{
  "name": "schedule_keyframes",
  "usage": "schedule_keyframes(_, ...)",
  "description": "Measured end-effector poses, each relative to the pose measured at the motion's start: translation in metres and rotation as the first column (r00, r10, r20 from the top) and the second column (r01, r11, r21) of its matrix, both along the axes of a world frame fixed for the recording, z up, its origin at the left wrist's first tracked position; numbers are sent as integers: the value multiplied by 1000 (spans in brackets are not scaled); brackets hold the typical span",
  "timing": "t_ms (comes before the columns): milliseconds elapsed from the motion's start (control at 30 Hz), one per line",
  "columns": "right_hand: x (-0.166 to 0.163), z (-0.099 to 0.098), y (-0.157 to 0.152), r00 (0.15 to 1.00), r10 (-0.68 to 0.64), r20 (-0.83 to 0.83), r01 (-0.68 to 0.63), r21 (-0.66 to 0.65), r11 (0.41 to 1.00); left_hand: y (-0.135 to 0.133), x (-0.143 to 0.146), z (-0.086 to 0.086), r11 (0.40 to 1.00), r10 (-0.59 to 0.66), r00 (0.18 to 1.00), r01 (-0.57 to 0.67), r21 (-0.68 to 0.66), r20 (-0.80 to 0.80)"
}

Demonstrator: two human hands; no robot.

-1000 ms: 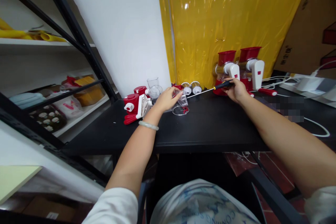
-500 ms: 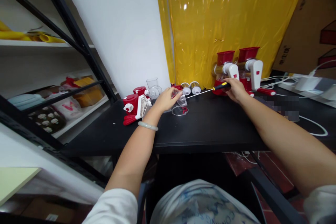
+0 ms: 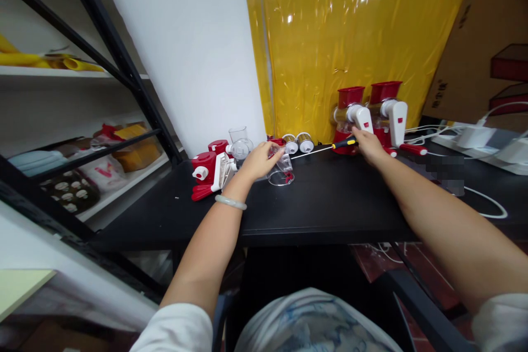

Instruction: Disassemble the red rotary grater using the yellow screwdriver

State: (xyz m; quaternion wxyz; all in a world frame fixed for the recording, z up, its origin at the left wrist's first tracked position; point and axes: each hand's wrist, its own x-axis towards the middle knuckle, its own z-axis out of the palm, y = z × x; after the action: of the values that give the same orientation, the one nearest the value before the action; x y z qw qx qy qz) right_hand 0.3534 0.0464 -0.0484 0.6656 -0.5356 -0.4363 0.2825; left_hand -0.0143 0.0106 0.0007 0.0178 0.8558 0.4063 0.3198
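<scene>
My left hand (image 3: 259, 160) is closed around a clear plastic housing (image 3: 282, 168) with a red part, resting on the black table (image 3: 322, 203). A pale bangle (image 3: 230, 202) circles that wrist. My right hand (image 3: 366, 145) grips a screwdriver (image 3: 330, 148) with a black and yellow handle; its thin shaft points left, toward the clear housing. Two upright red and white hand-crank grinders (image 3: 371, 113) stand right behind my right hand, against the yellow plastic sheet (image 3: 355, 33).
A red and white grinder (image 3: 210, 171) lies on its side left of my left hand, with a clear funnel part (image 3: 240, 143) behind it. Two metal drums (image 3: 299, 143) sit by the sheet. White power strips and cables (image 3: 478, 140) lie at the right. Black shelving (image 3: 82, 159) stands left.
The head camera has tilted a little, so everything sits slightly lower and left in view. Both hands keep their holds; the screwdriver has shifted slightly left.
</scene>
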Motion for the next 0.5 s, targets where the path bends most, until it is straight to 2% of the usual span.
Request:
schedule_keyframes(100,-5,3,-4,984,97,-150,-92,35,995,0,0,0,1000,-4,1000,4,-3,10)
schedule_keyframes(267,-13,13,-15,851,283,-443,-258,116,959,1,0,-1,1000,-18,1000,18,7,14)
schedule_keyframes(367,-12,15,-19,813,321,-485,-306,113,945,1,0,-1,1000,-23,1000,23,13,14)
schedule_keyframes(500,-8,15,-16,808,377,-453,-362,122,924,2,0,-2,1000,-18,1000,18,16,9)
